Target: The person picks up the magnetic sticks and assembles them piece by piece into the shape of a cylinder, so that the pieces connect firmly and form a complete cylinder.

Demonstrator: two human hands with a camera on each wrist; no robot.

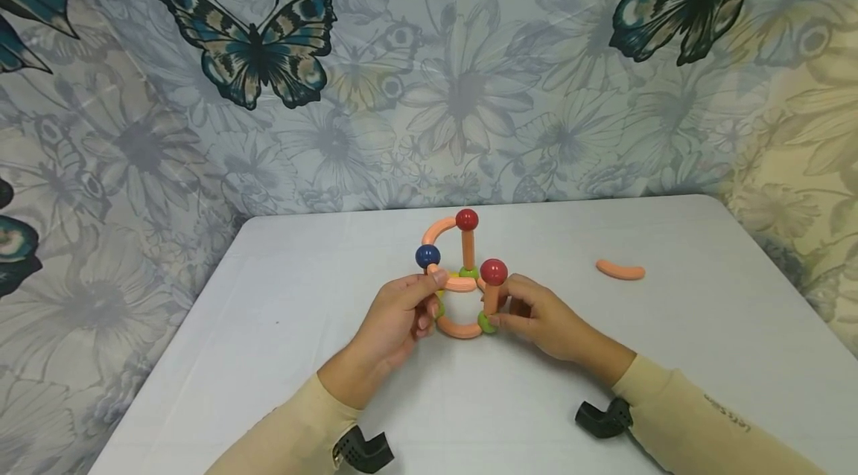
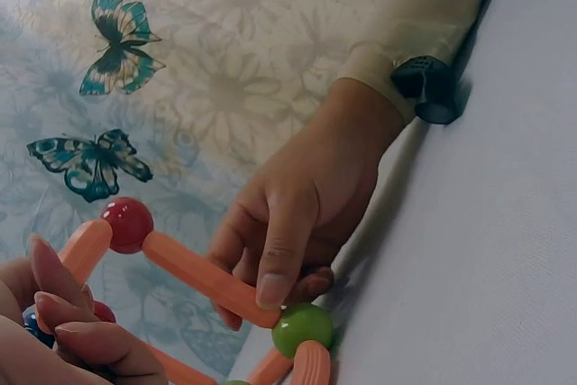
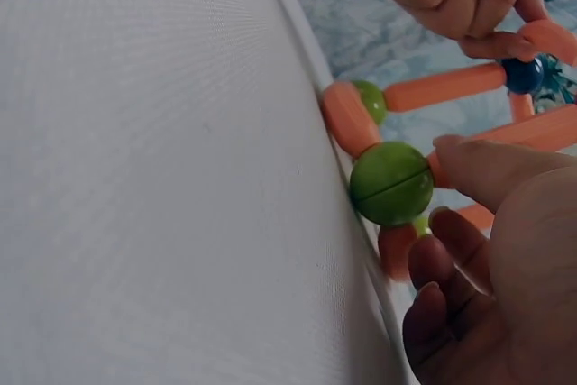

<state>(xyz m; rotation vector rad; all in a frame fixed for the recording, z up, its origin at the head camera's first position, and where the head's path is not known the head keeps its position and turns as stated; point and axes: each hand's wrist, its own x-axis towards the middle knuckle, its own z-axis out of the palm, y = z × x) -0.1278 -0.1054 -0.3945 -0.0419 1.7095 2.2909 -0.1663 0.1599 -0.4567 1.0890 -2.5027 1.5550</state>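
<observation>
A toy frame of orange rods and coloured balls stands on the white table between both hands. Its base is a ring of curved rods [image 1: 459,329] joined by green balls [image 3: 390,183]. Uprights carry two red balls [image 1: 494,272] and a blue ball [image 1: 427,257], with a curved rod arching from the blue ball to the farther red one. On the left side, my left hand [image 1: 398,311] pinches a curved orange rod [image 3: 548,40] at the blue ball. My right hand [image 1: 546,319] grips the near straight upright [image 2: 212,279] low down, thumb just above its green ball.
One loose curved orange rod [image 1: 620,270] lies to the right on the white table [image 1: 704,386]. A wall covering with butterflies and flowers [image 1: 462,88] rises behind the table's back edge. Black wrist devices [image 1: 605,418] sit on both sleeves.
</observation>
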